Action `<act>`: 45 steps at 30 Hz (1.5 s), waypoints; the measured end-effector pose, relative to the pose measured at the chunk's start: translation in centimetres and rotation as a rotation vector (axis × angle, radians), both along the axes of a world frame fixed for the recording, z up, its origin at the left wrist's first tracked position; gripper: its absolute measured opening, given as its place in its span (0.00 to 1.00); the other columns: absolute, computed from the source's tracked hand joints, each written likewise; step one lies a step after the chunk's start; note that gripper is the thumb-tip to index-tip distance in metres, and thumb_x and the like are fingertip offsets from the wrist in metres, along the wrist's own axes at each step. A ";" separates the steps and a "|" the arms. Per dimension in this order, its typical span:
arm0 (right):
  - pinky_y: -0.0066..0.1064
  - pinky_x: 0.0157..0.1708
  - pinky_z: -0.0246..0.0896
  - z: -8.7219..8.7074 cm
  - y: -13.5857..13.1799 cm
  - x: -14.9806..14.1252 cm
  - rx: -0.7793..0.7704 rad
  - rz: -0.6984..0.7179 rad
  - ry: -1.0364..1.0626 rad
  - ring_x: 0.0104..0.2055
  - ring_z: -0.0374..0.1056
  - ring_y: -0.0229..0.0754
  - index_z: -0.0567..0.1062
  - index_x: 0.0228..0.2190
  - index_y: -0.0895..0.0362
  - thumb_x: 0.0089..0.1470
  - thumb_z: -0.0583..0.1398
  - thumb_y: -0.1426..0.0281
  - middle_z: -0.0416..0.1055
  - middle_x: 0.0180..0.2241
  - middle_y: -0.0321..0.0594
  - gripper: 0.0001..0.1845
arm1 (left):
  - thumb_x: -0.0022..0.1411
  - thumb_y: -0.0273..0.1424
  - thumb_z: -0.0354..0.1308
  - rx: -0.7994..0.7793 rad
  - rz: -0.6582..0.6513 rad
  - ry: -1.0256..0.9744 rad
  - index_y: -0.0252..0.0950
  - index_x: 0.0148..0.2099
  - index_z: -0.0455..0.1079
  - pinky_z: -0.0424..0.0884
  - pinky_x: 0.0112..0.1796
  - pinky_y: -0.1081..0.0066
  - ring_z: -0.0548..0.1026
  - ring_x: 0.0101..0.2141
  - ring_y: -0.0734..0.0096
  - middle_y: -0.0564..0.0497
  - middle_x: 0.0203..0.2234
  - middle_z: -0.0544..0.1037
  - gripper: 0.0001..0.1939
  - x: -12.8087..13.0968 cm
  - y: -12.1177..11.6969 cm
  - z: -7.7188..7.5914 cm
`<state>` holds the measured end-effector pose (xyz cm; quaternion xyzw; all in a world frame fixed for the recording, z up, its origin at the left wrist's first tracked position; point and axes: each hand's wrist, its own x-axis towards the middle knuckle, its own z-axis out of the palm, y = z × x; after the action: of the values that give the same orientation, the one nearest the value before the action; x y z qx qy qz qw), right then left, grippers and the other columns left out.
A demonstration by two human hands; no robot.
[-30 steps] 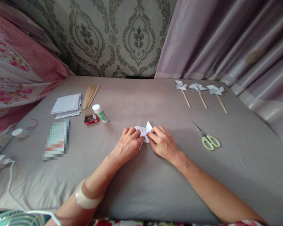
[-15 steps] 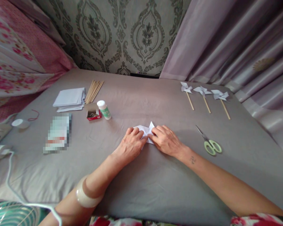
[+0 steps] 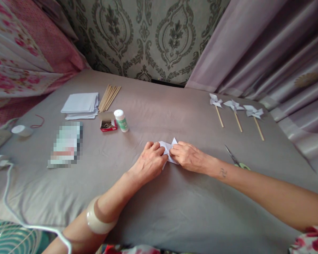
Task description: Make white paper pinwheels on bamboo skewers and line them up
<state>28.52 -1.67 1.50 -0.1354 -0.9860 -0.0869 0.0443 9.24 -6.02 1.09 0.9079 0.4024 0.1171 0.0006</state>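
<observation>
Between my hands a folded white paper pinwheel [image 3: 165, 145] lies on the grey sheet, its pointed corners sticking up and out. My left hand [image 3: 152, 158] grips its left side with curled fingers. From the right, my right hand [image 3: 188, 154] pinches the other side close to the centre. Both sets of fingers hide much of the paper. Beyond my right forearm lies a pair of scissors [image 3: 234, 158], its green handles partly covered by that arm.
Three finished pinwheels on sticks [image 3: 235, 107] lie at the back right. Toward the back left are folded white paper sheets [image 3: 81, 103], wooden sticks [image 3: 109, 98], a small red box [image 3: 108, 126] of metal bits and a white-green bottle [image 3: 121, 121]. A white cable [image 3: 9, 197] runs along the left.
My right forearm has swung up and now covers most of the scissors' handles. The view has shifted slightly. Both hands keep their hold on the paper.
</observation>
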 end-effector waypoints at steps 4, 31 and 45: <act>0.33 0.31 0.51 0.4 0.6 -0.1 -0.047 0.059 -0.084 0.30 0.61 0.39 0.71 0.25 0.61 0.63 0.48 0.77 0.68 0.27 0.40 0.18 | 0.61 0.26 0.53 0.014 0.056 -0.032 0.35 0.30 0.69 0.56 0.36 0.62 0.66 0.34 0.64 0.49 0.27 0.72 0.08 -0.4 0.3 0.4; 0.28 0.35 0.58 2.6 -1.6 0.6 -0.432 -0.622 0.325 0.35 0.69 0.39 0.80 0.34 0.56 0.50 0.55 0.76 0.76 0.35 0.40 0.15 | 0.62 0.29 0.52 0.101 0.436 -0.465 0.35 0.40 0.77 0.63 0.39 0.66 0.71 0.34 0.65 0.47 0.29 0.79 0.12 -1.8 2.3 -1.8; 0.28 0.31 0.58 -0.8 -5.8 0.3 -0.534 -0.842 0.441 0.33 0.69 0.38 0.77 0.31 0.55 0.51 0.62 0.67 0.73 0.32 0.38 0.05 | 0.60 0.29 0.51 0.087 0.479 -0.484 0.35 0.38 0.77 0.66 0.39 0.66 0.72 0.30 0.67 0.47 0.29 0.79 0.12 -1.7 1.8 -1.6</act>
<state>28.78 -7.45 0.69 -0.5400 -0.8018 0.1865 0.1754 7.57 -4.25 -0.50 0.7326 0.5870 0.3433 0.0297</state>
